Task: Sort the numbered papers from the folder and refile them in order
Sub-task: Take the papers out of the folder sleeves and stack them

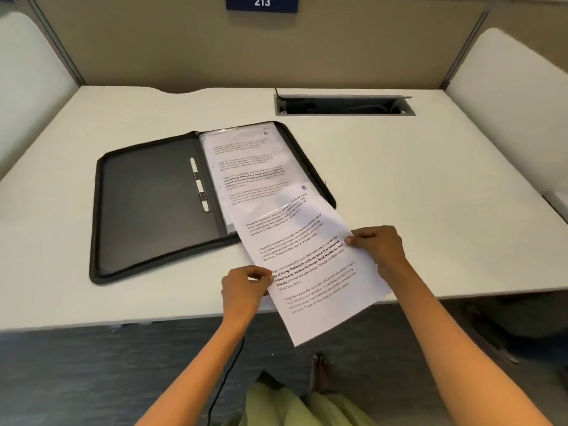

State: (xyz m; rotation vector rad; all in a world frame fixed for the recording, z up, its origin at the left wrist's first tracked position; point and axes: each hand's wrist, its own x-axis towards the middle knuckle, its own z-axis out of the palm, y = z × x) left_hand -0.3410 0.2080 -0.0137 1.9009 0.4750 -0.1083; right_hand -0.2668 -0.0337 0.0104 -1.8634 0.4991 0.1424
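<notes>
**Sheet held at the near end of the open folder**

We hold one printed sheet point(310, 265) by its two long edges. Our left hand point(246, 287) pinches the left edge between thumb and curled fingers; our right hand point(379, 250) grasps the right edge, thumb on top of the page. The sheet lies tilted, and its far end overlaps the near right corner of the folder point(159, 207). Its near end hangs past the front edge of the desk point(430, 195). A small blue mark sits at the sheet's far right corner; we cannot read it as a number.

The folder is a black zip case, lying open and flat on the desk. Its left half shows a dark inner panel with a white strip clip point(199, 186) near the spine. Its right half holds a stack of printed pages point(246, 161) under a clear, shiny cover.

Beyond the folder, to the right, an open cable slot point(344, 105) is set into the desk. Behind that, on the partition wall, a blue plate point(262, 2) reads 213. Nearer to us than the folder, below the desk edge, green clothing point(295, 407) is visible.
</notes>
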